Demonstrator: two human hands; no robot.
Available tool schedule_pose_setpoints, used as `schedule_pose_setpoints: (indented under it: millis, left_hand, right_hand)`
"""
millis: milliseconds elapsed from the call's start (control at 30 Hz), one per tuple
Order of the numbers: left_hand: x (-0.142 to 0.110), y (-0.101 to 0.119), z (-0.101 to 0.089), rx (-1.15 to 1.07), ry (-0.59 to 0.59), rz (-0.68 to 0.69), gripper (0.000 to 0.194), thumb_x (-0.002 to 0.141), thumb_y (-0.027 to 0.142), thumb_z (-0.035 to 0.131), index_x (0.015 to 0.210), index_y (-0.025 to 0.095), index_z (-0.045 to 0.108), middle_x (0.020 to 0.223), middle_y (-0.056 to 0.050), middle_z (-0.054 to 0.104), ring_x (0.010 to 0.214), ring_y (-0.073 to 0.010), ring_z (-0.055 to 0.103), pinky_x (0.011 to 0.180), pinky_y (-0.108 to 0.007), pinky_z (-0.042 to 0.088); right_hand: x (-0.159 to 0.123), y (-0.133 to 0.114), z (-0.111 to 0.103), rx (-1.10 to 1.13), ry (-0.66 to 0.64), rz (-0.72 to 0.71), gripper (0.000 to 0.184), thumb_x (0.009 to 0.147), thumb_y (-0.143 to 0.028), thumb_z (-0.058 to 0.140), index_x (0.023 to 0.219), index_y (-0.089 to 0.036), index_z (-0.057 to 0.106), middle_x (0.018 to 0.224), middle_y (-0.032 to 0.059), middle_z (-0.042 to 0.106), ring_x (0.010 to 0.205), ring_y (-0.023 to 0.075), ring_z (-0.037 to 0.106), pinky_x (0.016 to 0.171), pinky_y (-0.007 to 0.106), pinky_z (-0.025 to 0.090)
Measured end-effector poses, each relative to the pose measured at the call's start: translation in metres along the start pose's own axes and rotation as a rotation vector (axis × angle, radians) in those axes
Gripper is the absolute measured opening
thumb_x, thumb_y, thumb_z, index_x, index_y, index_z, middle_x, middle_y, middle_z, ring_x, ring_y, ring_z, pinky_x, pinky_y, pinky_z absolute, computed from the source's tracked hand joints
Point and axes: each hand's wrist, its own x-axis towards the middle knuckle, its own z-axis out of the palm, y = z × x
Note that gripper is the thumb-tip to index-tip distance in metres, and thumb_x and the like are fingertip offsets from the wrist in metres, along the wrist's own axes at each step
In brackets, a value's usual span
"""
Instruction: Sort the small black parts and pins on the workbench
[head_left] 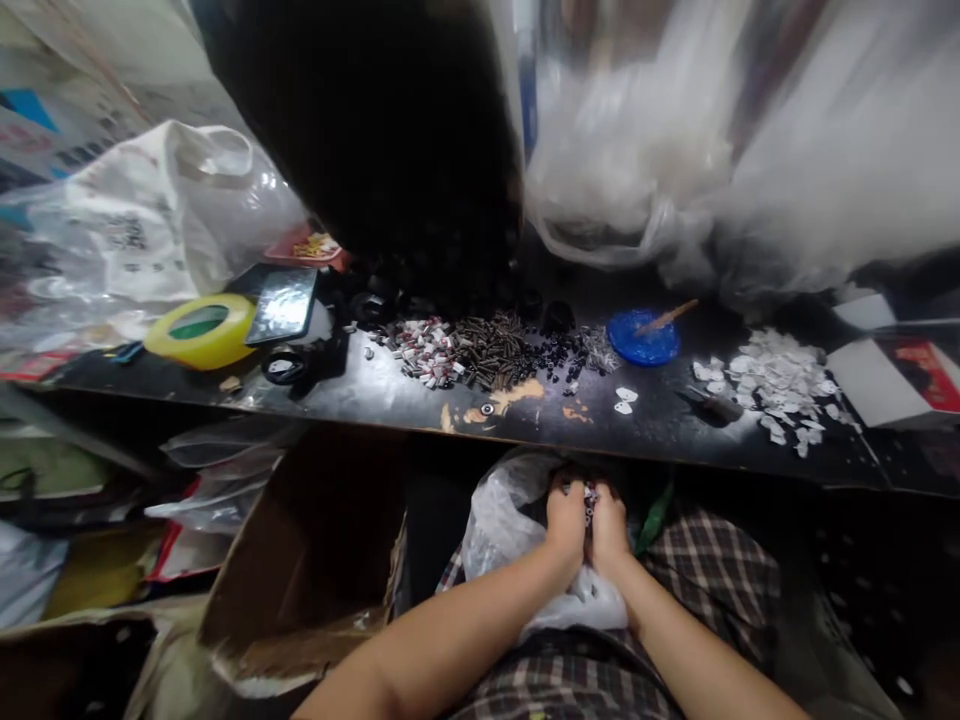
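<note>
Both hands meet over my lap, just below the front edge of the black table [390, 395]. My left hand [566, 520] and my right hand [607, 525] press together around a small cluster of tiny parts [589, 500], pinched between the fingertips. They sit in the mouth of a clear plastic bag [499, 525] lying on my plaid-covered lap. On the table lie piles of small parts: red-and-white pieces [429, 352], brown pins [495, 352], black beads [559, 352] and white flakes [780, 385].
A blue lid [643, 337] with a stick on it, a yellow tape roll [201, 332], a phone [283, 305] and large plastic bags [615, 150] crowd the table's back. An open cardboard box [300, 560] stands at my left knee. A white-and-red box [896, 375] sits right.
</note>
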Motion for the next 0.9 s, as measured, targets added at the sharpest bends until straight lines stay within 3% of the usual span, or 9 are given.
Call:
schedule_pose_setpoints:
  millis: [133, 233, 500, 600, 700, 900]
  left_hand:
    - [-0.013, 0.011, -0.003, -0.091, 0.004, 0.025, 0.023, 0.093, 0.036, 0.054, 0.103, 0.016, 0.062, 0.1, -0.006, 0.066, 0.088, -0.0182, 0.063, 0.084, -0.041, 0.052]
    - [-0.024, 0.026, -0.011, -0.167, 0.012, 0.082, 0.025, 0.092, 0.035, 0.055, 0.106, 0.015, 0.06, 0.104, -0.007, 0.066, 0.094, -0.0198, 0.064, 0.088, -0.043, 0.051]
    - [-0.051, 0.096, -0.05, -0.342, 0.075, 0.291, 0.032, 0.089, 0.043, 0.053, 0.112, 0.021, 0.057, 0.116, -0.011, 0.067, 0.106, -0.024, 0.064, 0.091, -0.037, 0.052]
    - [-0.044, 0.123, -0.072, -0.402, 0.122, 0.381, 0.033, 0.089, 0.043, 0.053, 0.112, 0.02, 0.057, 0.115, -0.011, 0.067, 0.104, -0.0237, 0.066, 0.09, -0.036, 0.052]
    - [-0.021, 0.15, -0.097, -0.453, 0.184, 0.48, 0.036, 0.089, 0.045, 0.052, 0.115, 0.02, 0.056, 0.112, -0.01, 0.068, 0.099, -0.0225, 0.067, 0.088, -0.034, 0.053]
    - [0.065, 0.196, -0.15, -0.471, 0.342, 0.651, 0.039, 0.092, 0.049, 0.048, 0.118, 0.021, 0.055, 0.113, -0.009, 0.068, 0.102, -0.0212, 0.066, 0.09, -0.035, 0.051]
  right_hand:
    - [-0.014, -0.022, -0.002, 0.101, -0.016, 0.035, 0.03, 0.091, -0.045, 0.056, 0.093, -0.015, 0.062, 0.084, 0.0021, 0.068, 0.075, 0.0158, 0.065, 0.072, 0.033, 0.054]
    - [-0.029, -0.046, 0.003, 0.153, -0.051, 0.006, 0.03, 0.084, -0.048, 0.058, 0.091, -0.02, 0.063, 0.091, 0.0026, 0.071, 0.085, 0.0199, 0.067, 0.08, 0.034, 0.053]
    - [-0.064, -0.12, 0.04, 0.232, -0.304, -0.129, 0.032, 0.083, -0.047, 0.061, 0.101, -0.021, 0.065, 0.109, 0.0054, 0.069, 0.106, 0.0238, 0.062, 0.095, 0.036, 0.045]
    - [-0.066, -0.141, 0.072, 0.255, -0.41, -0.205, 0.03, 0.083, -0.046, 0.061, 0.099, -0.02, 0.065, 0.108, 0.0056, 0.069, 0.105, 0.0236, 0.062, 0.094, 0.036, 0.045]
    - [-0.06, -0.16, 0.118, 0.262, -0.511, -0.288, 0.03, 0.083, -0.045, 0.061, 0.098, -0.019, 0.065, 0.106, 0.0055, 0.069, 0.098, 0.0217, 0.063, 0.089, 0.034, 0.048]
    - [-0.016, -0.175, 0.234, 0.25, -0.66, -0.423, 0.033, 0.084, -0.047, 0.058, 0.098, -0.017, 0.064, 0.095, 0.0051, 0.07, 0.086, 0.02, 0.065, 0.081, 0.035, 0.051]
